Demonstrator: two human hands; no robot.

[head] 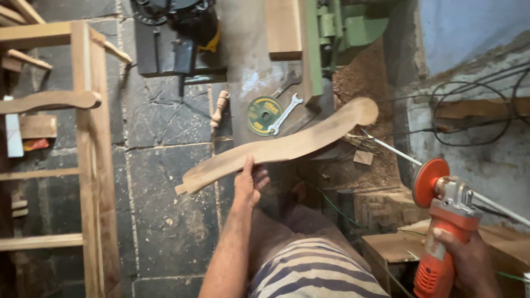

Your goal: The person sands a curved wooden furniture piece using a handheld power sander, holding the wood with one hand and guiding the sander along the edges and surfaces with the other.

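My left hand (249,183) grips a long curved wooden armrest piece (287,146) near its lower left end and holds it up in the air, its rounded end pointing up and right. My right hand (469,259) is closed around the body of an orange angle grinder (441,232), whose orange sanding disc (429,181) faces left, apart from the wood. My knee in striped cloth (314,270) is below.
A wooden chair frame (91,154) stands at the left with a matching curved arm. On the stone floor lie a green cutting disc (264,115), a spanner (285,113) and a turned wooden peg (220,108). A green machine (331,33) and sawdust are behind; cables hang at right.
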